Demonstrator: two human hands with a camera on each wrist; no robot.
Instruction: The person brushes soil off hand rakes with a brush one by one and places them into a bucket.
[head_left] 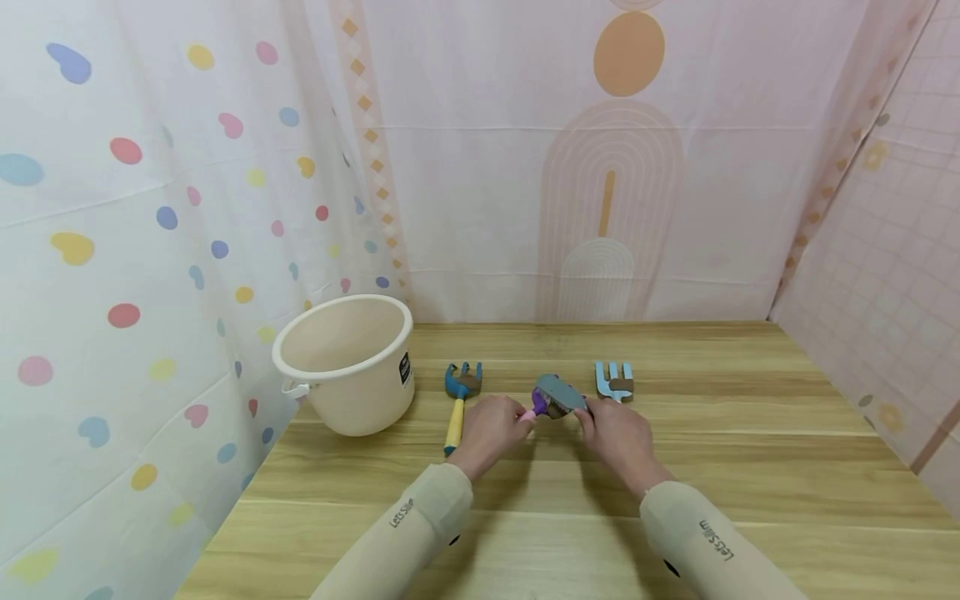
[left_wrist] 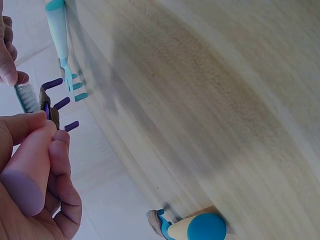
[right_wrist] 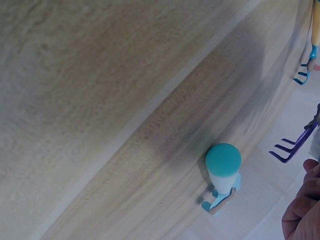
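Purple rake (head_left: 538,403) in left hand (head_left: 491,427), cream bucket (head_left: 360,400) apart, contents unclear.

The left cuff (head_left: 448,496), a wide pale cream band, circles the wrist of the bare left hand (head_left: 492,425), and a long left sleeve (head_left: 378,562) of the same cream runs back from it. Dark lettering (head_left: 401,513), seemingly "Let's Slim", lies beside that cuff, with a small black mark (head_left: 453,540) near its inner edge. Right of the left cuff, the matching right sleeve (head_left: 750,575) bears similar print (head_left: 716,539) and a black oval mark (head_left: 671,568)
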